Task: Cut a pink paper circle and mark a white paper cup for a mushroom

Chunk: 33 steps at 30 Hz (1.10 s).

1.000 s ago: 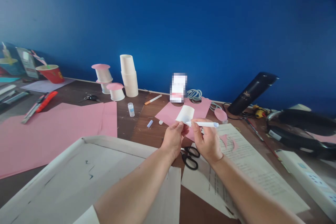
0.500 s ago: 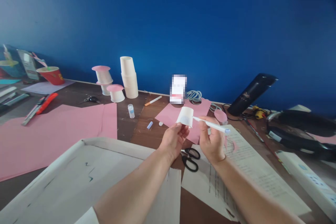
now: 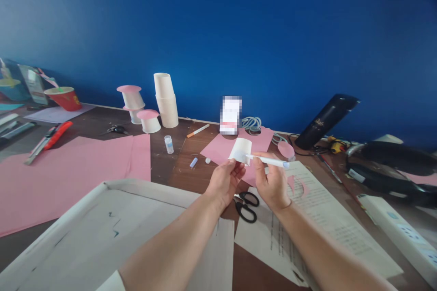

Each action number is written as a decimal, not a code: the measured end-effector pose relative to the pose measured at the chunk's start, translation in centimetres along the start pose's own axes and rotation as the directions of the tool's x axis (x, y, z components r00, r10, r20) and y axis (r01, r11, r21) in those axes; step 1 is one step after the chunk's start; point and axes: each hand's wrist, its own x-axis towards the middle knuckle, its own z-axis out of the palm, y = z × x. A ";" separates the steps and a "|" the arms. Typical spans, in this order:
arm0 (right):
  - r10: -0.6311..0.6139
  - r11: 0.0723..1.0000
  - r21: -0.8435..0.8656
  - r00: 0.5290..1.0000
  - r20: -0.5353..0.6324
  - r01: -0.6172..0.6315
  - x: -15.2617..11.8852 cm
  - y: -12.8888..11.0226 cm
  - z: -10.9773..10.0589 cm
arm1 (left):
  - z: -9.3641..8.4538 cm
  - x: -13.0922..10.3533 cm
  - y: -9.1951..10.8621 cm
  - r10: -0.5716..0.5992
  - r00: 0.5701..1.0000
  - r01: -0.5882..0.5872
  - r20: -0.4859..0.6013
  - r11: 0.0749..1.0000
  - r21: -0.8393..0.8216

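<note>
In the middle of the head view, my left hand (image 3: 226, 181) pinches the lower edge of a white paper cup (image 3: 240, 150), tilted with its side towards me. My right hand (image 3: 272, 183) grips a white pen-like stick (image 3: 271, 161), perhaps a brush or marker. Its tip meets the right side of the cup, or hovers just before it. Below the cup, black-handled scissors (image 3: 247, 206) lie by my left wrist. Pink paper (image 3: 218, 146) is spread beneath and behind the cup.
Stacked white cups (image 3: 167, 104) and cups topped with pink discs (image 3: 149, 122) stand near the wall. A phone (image 3: 230, 116) leans there. At left are a box cutter (image 3: 51, 138) and pink sheets (image 3: 85, 177). A small bottle (image 3: 169, 144), printed paper (image 3: 327, 218) and a power strip (image 3: 398, 227) surround the hands.
My right hand has moved slightly left, bringing the stick's tip from the cup's right edge onto its side. My left hand keeps hold of the cup, almost still.
</note>
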 end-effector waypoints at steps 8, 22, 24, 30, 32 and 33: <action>-0.009 1.000 -0.028 1.000 -0.005 0.009 0.1 -0.1 0.0 | 0.2 -0.2 0.1 0.006 1.000 -0.006 0.007 1.000 -0.001; -0.017 1.000 -0.027 1.000 -0.018 0.016 0.0 0.2 0.1 | 0.2 -0.2 0.1 0.004 1.000 -0.004 -0.009 1.000 -0.011; -0.028 0.999 -0.021 1.000 -0.003 0.028 0.0 0.2 0.1 | 0.2 -0.2 0.1 0.008 1.000 -0.008 -0.013 1.000 -0.015; -0.026 0.999 -0.020 1.000 -0.010 0.026 -0.1 0.1 0.1 | 0.1 -0.2 0.1 0.009 1.000 -0.009 -0.013 1.000 -0.019; -0.030 0.999 -0.014 1.000 0.003 0.030 -0.1 0.1 0.0 | 0.1 -0.1 0.1 0.013 1.000 -0.013 -0.011 1.000 -0.024; -0.030 1.000 -0.007 1.000 0.002 0.030 0.0 0.1 -0.1 | 0.1 -0.1 0.1 0.010 1.000 -0.010 -0.013 1.000 -0.029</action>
